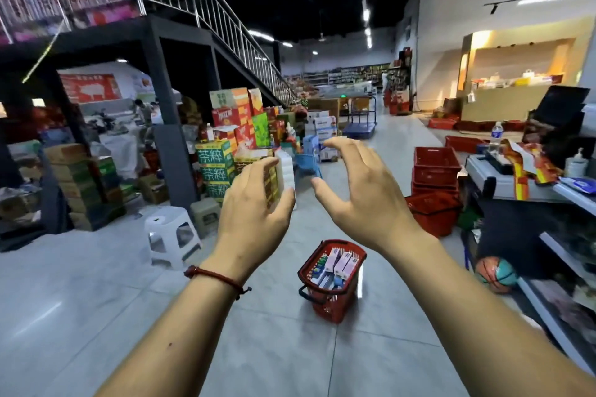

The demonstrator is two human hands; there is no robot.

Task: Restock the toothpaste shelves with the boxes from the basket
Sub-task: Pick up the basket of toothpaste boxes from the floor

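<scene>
Head view of a shop aisle. A red basket (329,303) with a black handle stands on the grey tiled floor (96,300), low in the centre of the frame. It holds a batch of long toothpaste boxes (342,263), pink-and-white ones on end at the top and blue and green ones packed beside them. Both forearms reach forward above the floor. The left hand (254,213), with a red cord bracelet (213,277) at its wrist, and the right hand (364,200) are held up side by side, backs toward the camera, with a clear gap between them. The fingers of each are spread and loosely curved, and neither grips anything. The basket sits below and beyond the hands, well apart from both, nearer in the frame to the right wrist than to the left. To the right a stack of red baskets (435,171) stands on the floor, with one more red basket (433,213) in front of it. Beside them is a worktop (503,184) carrying a water bottle (496,134) and some red-and-yellow packaging. Left of the hands are a white plastic stool (171,235) and piled cartons (214,167) – green, red and brown – under a metal staircase (225,29). A basketball (496,274) lies low on the shelving at the far right.
</scene>
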